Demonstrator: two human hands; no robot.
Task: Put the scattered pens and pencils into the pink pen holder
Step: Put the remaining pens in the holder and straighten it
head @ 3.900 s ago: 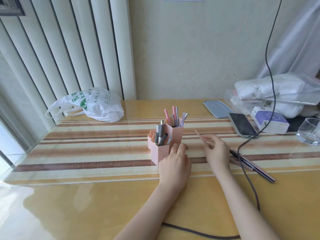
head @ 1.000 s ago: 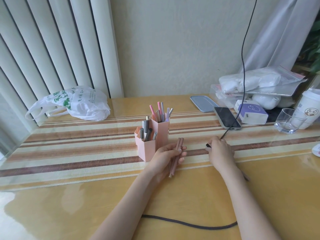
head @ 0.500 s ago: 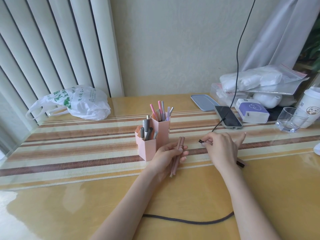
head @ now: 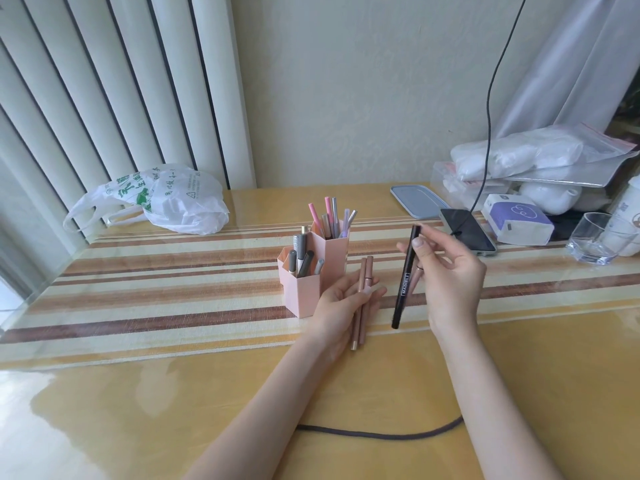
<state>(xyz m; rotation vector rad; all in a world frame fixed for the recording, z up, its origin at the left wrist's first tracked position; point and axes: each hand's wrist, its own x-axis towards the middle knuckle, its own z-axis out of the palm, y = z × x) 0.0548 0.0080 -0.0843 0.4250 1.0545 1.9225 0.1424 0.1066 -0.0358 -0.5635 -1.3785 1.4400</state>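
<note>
At mid-counter (head: 519,393), on the striped runner (head: 173,299): pink pen holder (head: 313,271), several hexagonal cells, already stocked with pens.

Item, right hand (head: 450,271): raised above the counter, wrist bent back, thumb and forefinger pinching a black pen (head: 405,278) near its upper end; the pen hangs almost upright, lower tip clear of the surface. Grip narrow, closed on that pen; I also see a brown tip showing behind the fingers, which may be a second pencil.

Item, left hand (head: 341,303): palm up, just beside the holder, fingers loosely curled over two brown pencils (head: 362,303); forearm low to the counter.

Risks, as I judge them: the high pinch lets the black pen swing and catch a cell rim; the loose left grip could spill its pencils; a crowded cell may refuse more; the dangling cable (head: 488,109) near my right hand could snag.
</note>
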